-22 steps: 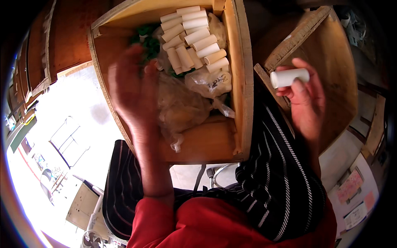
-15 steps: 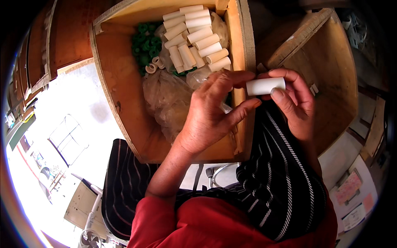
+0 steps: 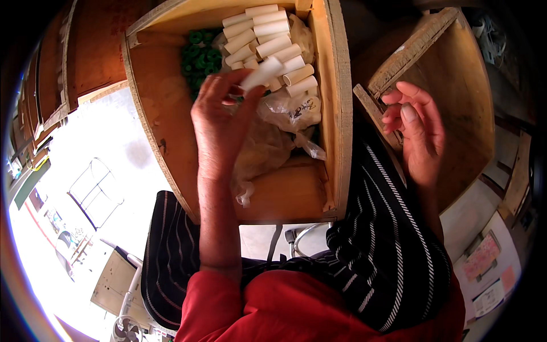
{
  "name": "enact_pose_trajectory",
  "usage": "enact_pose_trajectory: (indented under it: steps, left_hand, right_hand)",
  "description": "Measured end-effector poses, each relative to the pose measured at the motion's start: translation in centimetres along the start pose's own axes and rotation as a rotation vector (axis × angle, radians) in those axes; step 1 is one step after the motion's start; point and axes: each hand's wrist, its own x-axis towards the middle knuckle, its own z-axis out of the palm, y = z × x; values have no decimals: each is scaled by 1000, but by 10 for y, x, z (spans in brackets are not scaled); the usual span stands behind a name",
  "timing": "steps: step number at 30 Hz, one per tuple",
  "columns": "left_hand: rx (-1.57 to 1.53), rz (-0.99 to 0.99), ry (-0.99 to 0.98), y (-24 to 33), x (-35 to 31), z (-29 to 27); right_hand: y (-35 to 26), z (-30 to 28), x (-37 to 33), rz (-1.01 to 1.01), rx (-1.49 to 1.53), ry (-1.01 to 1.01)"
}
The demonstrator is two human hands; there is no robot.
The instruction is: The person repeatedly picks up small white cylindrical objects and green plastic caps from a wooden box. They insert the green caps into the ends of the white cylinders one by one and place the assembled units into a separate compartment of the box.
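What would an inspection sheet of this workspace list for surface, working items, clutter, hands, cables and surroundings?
Surface: open wooden box, its brown wood showing on the left and near sides.
Working items: white tube, blurred, tilted in front of stacked pale tubes; contact between them unclear. Green pieces heaped to the stack's left.
Clutter: crumpled clear plastic bags on the near side of the stack.
Hands: left hand grips the white tube with its fingers; right hand is loosely open, holding nothing.
Cables: dark strap or cable below the box; cannot tell which.
Surroundings: second wooden box at right, fan at lower left.
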Motion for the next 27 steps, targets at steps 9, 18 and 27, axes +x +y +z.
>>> enact_pose_trajectory:
  steps: [9, 18, 27]
  left_hand:
    - [275, -29, 80, -29, 22, -1]
    - [483, 86, 64, -32, 34, 11]
    - [409, 103, 68, -27, 42, 11]
  right_hand:
    - [10, -4, 2, 2, 16, 5]
    - [11, -4, 1, 4, 32, -19]
    - [12, -5, 1, 0, 32, -24]
